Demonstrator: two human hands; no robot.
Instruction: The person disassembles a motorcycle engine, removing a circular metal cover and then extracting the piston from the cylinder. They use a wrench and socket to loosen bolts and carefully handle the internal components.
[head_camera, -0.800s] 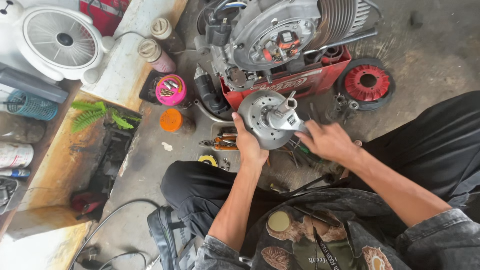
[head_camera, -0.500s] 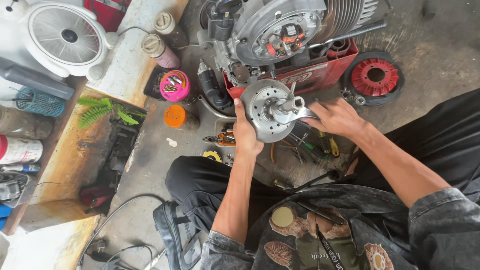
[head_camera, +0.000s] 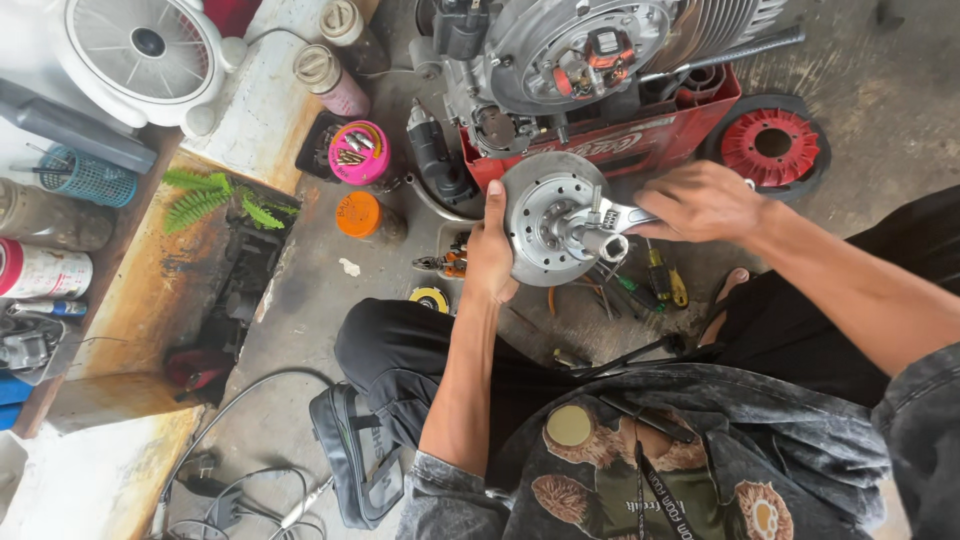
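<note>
Two hands worked a round grey metal flywheel (head_camera: 545, 215), likely heavy, rigid: left hand (head_camera: 488, 262) gripped its rim above the lap, right hand (head_camera: 700, 202) clenched a silver wrench (head_camera: 610, 216) on the hub.

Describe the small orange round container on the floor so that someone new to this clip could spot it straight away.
Start at the engine on the red crate at top centre, then go left and down past the pink tub of small parts. The orange container sits just below it on the concrete, a flat closed lid, smaller than the pink tub.
</note>
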